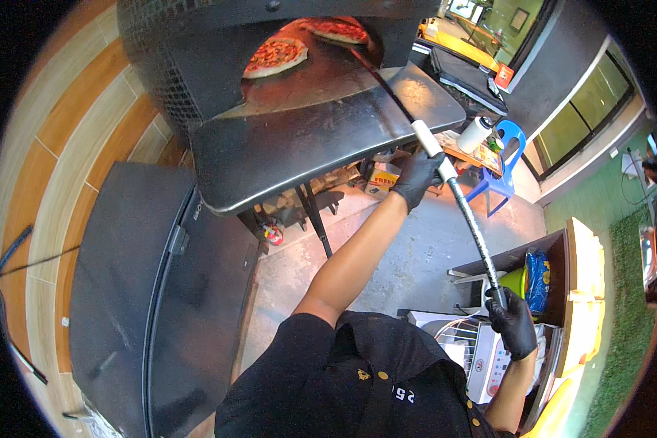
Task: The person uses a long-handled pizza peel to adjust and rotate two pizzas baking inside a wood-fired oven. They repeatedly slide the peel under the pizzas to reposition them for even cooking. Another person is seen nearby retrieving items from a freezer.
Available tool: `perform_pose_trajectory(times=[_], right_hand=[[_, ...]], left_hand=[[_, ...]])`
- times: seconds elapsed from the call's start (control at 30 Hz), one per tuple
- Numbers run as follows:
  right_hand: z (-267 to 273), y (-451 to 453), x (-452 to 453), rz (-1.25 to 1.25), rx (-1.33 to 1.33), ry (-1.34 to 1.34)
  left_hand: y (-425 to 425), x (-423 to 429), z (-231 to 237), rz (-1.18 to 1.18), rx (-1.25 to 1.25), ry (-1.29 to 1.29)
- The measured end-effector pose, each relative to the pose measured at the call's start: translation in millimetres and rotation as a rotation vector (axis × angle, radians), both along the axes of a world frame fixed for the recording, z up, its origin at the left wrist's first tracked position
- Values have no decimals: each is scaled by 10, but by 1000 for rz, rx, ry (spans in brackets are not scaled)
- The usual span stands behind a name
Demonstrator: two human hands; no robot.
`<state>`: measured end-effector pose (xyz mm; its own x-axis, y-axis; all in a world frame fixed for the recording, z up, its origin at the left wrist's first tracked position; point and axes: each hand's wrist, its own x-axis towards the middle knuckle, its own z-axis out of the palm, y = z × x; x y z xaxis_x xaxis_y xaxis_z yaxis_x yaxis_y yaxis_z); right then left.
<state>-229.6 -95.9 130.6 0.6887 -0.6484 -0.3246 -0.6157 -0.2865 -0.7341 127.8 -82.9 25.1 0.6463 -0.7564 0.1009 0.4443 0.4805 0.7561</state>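
My left hand (pixel 419 178), in a black glove, is closed around the white sleeve (pixel 428 139) of a long-handled pizza peel (pixel 386 85). Lower right, my right hand (pixel 512 323), gloved too, grips the butt of its handle. The pole runs up over the metal shelf into the mouth of a dome pizza oven (pixel 216 60). Its far end meets the near edge of a pizza (pixel 336 30) at the back; whether the peel's head lies under that pizza I cannot tell. Another pizza (pixel 276 57) with a pale crust rests on the oven floor, front left.
The dark metal shelf (pixel 306 148) juts out before the oven. A black cabinet (pixel 197 306) stands left. Right are a white bottle (pixel 475 134) on a small table, a blue plastic chair (pixel 506 164) and a shelf unit (pixel 558 268). Firewood (pixel 328 183) and a carton (pixel 382 178) sit below.
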Motion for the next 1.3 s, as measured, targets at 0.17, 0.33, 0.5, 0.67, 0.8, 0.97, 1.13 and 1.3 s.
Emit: perform_pose_trajectory(times=[0.17, 0.33, 0.5, 0.67, 0.8, 0.97, 1.13, 1.3], right_hand=[[217, 46, -8, -116, 288, -123], [206, 136, -61, -127, 375, -189], [48, 349, -135, -170, 236, -106], [-320, 654, 32, -136, -259, 160], [-619, 767, 489, 37, -452, -15], [-774, 749, 969, 74, -453, -77], [-862, 530, 1247, 34, -229, -27], [-649, 551, 979, 42, -429, -52]], left_hand=[[-58, 55, 187, 121, 149, -260], [6, 15, 212, 194, 42, -303], [185, 3, 85, 66, -60, -87], [336, 73, -154, -11, 43, 29], [424, 140, -289, -15, 63, -10], [562, 158, -403, -32, 148, -18], [585, 181, -440, -76, 200, -38], [561, 112, -379, -99, 174, -15]])
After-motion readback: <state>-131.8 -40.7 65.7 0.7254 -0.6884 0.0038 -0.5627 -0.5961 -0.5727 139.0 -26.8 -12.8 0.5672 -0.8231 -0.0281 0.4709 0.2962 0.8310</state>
